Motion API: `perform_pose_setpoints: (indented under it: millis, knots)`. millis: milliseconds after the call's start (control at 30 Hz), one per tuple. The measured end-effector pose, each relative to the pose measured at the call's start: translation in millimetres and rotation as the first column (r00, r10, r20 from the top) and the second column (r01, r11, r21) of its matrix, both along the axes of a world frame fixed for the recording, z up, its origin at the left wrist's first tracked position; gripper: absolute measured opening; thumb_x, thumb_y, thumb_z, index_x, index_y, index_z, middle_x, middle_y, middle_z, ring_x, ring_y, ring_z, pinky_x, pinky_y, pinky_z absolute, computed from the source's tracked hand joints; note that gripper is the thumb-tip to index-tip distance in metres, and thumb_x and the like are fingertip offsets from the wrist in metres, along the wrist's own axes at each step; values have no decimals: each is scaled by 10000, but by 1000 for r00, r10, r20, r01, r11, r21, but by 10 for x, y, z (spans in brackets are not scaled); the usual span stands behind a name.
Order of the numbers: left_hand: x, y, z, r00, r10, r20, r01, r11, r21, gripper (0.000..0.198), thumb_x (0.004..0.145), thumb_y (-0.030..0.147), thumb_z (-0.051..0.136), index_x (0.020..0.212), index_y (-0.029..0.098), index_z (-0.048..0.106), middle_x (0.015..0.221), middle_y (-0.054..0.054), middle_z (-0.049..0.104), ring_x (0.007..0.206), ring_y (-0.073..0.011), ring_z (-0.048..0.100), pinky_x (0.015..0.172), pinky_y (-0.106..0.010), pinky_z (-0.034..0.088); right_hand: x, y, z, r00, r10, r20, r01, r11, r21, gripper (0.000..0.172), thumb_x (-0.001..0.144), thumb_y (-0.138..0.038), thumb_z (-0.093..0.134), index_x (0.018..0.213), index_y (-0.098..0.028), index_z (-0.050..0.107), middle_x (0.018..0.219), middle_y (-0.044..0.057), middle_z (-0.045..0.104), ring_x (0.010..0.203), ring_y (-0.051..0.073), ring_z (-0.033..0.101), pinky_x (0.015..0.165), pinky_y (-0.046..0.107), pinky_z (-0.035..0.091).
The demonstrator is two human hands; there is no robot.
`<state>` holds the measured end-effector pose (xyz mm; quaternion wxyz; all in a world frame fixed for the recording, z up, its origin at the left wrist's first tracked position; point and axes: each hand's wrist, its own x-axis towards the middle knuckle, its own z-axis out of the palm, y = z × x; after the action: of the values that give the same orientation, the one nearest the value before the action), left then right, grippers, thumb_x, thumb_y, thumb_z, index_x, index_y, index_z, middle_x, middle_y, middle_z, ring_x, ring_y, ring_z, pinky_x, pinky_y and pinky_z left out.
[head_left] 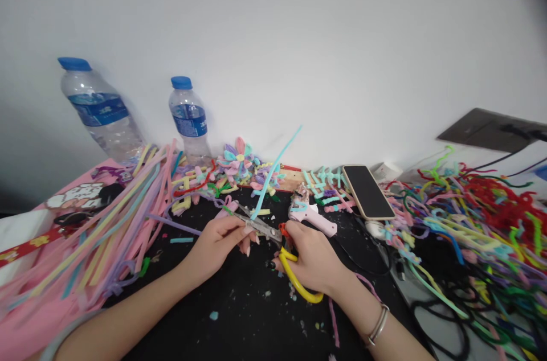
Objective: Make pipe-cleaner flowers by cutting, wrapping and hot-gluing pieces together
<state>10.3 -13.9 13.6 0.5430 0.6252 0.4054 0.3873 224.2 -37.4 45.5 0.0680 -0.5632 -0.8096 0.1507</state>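
My right hand (314, 258) grips scissors (294, 275) with yellow handles; the metal blades (258, 225) point left and up. My left hand (220, 241) is closed in a pinch right at the blades, holding a light blue pipe cleaner (276, 170) that sticks up and to the right. Both hands rest over a black mat (248, 315) speckled with cut scraps.
Long pastel pipe cleaners (111, 218) lie in a pile at left, a tangled bright heap (478, 224) at right. Two water bottles (100, 110) (188, 119) stand by the wall. A pipe-cleaner flower (237, 159), pink glue gun (310, 213) and phone (367, 191) lie behind the hands.
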Motion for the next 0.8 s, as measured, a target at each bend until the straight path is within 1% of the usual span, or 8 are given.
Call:
perform_pose_setpoints:
  millis: [300, 400, 467, 567, 633, 733, 800]
  knots:
    - [3, -10, 18, 1000, -12, -2, 12, 1000, -3, 293, 880, 342, 526, 711, 162, 683, 526, -4, 624, 534, -160, 567, 580, -262, 449, 15, 6, -35, 1000, -11, 5, 11, 1000, 28, 293, 748, -404, 647, 699, -210, 434, 670, -15, 520, 589, 139, 458, 524, 243, 217]
    - [5, -14, 33, 1000, -24, -15, 24, 1000, -2, 293, 884, 343, 523, 710, 164, 677, 526, -2, 617, 535, -159, 565, 580, -260, 447, 21, 15, -41, 1000, -26, 8, 26, 999, 24, 304, 758, -397, 639, 658, -210, 422, 618, -25, 501, 555, 130, 440, 515, 242, 208]
    - [5, -15, 38, 999, -31, -22, 31, 1000, -1, 293, 891, 340, 516, 715, 165, 673, 530, 3, 611, 540, -155, 564, 585, -258, 447, 41, 30, -53, 999, -43, 3, 43, 998, 48, 305, 767, -392, 627, 644, -211, 415, 595, -26, 496, 539, 128, 435, 512, 241, 207]
    - [4, -16, 32, 1000, -21, -20, 21, 1000, 0, 283, 896, 339, 512, 730, 169, 665, 541, 11, 608, 544, -147, 559, 593, -257, 451, 105, 68, -82, 995, -95, -19, 97, 984, 149, 297, 769, -399, 625, 650, -214, 425, 595, -19, 511, 537, 135, 447, 516, 240, 223]
    - [5, -19, 25, 1000, -10, -10, 10, 1000, 1, 272, 897, 347, 517, 742, 172, 657, 556, 15, 608, 545, -144, 555, 597, -261, 452, 168, 101, -100, 988, -145, -45, 152, 960, 235, 272, 777, -400, 615, 669, -215, 447, 596, -15, 521, 530, 140, 456, 519, 241, 242]
    - [9, -27, 15, 1000, -12, 22, 13, 1000, -20, 258, 900, 361, 521, 772, 172, 639, 586, 18, 600, 557, -144, 558, 604, -269, 454, 276, 157, -106, 974, -210, -85, 226, 896, 382, 187, 806, -381, 567, 768, -206, 509, 636, 11, 563, 558, 166, 506, 541, 252, 291]
    - [12, -34, 5, 998, -35, 60, 38, 998, -49, 250, 909, 365, 518, 790, 168, 617, 614, 18, 592, 575, -143, 565, 613, -272, 455, 348, 199, -93, 965, -249, -84, 258, 841, 475, 175, 824, -364, 529, 847, -190, 537, 680, 39, 595, 608, 199, 546, 571, 272, 321]
